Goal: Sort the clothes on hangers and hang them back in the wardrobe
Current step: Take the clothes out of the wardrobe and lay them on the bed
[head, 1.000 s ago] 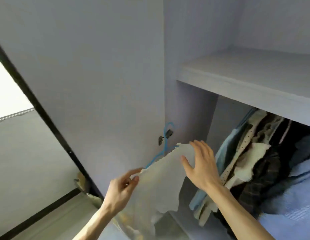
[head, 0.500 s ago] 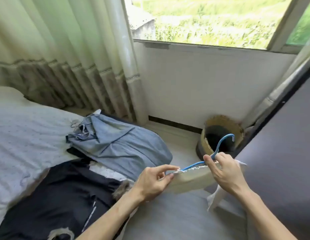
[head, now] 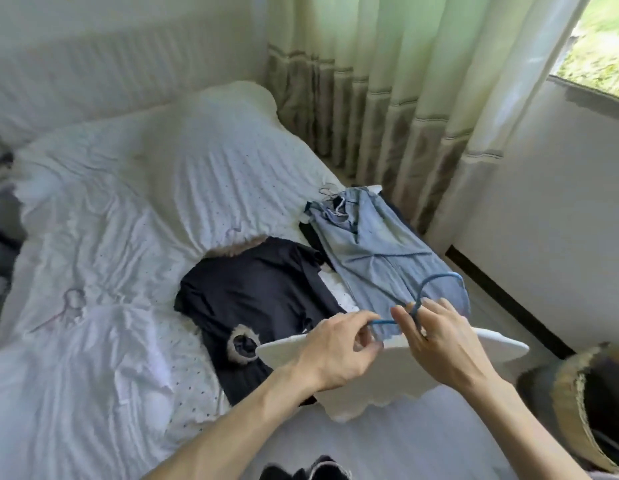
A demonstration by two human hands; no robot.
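Note:
A white garment (head: 377, 379) hangs on a blue hanger (head: 436, 282) held out over the bed's edge. My left hand (head: 339, 351) pinches the hanger's blue arm and the garment's top edge. My right hand (head: 439, 341) grips the hanger at the base of its hook. On the bed (head: 128, 237) lie a dark navy garment with fur trim (head: 259, 299) and a light blue garment (head: 370, 258), both just beyond my hands. The wardrobe is out of view.
A woven basket (head: 574, 403) stands on the floor at the lower right. Curtains (head: 405, 81) hang by the window behind the bed. More dark cloth (head: 301, 472) shows at the bottom edge.
My view has swung from the wardrobe round to the bed. Both hands carried the white garment on its hanger away from the wardrobe and now hold it over the bed's edge.

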